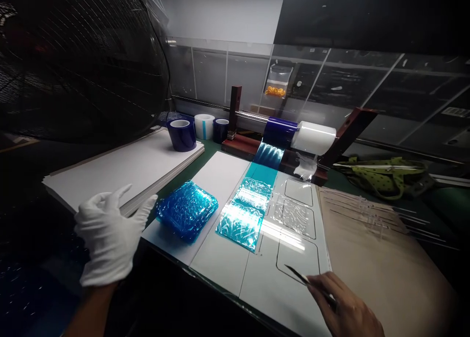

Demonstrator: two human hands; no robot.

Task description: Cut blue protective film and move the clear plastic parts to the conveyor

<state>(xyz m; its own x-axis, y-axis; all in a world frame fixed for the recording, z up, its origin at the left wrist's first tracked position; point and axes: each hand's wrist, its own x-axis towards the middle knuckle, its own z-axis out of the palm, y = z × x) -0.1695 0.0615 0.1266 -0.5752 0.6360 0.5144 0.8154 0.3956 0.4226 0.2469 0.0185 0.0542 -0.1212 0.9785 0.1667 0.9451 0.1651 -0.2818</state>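
My left hand (pixel 108 234) wears a white glove and hovers with fingers apart, holding nothing, just left of a stack of blue film-covered squares (pixel 187 209). My right hand (pixel 343 307) is bare and grips a thin blade tool (pixel 299 276) whose tip rests on the white board (pixel 227 263) near an outlined square. A strip of teal film (pixel 247 212) lies along the board, running down from a blue roll (pixel 279 132) on a dispenser. Beside it lies clear film (pixel 293 212) fed from a white roll (pixel 315 137).
A stack of white sheets (pixel 121 173) lies to the left, with tape rolls (pixel 181 133) behind it. A large black fan (pixel 81 58) fills the upper left. Brown board (pixel 378 253) and a green item (pixel 382 178) lie to the right. A glass partition backs the bench.
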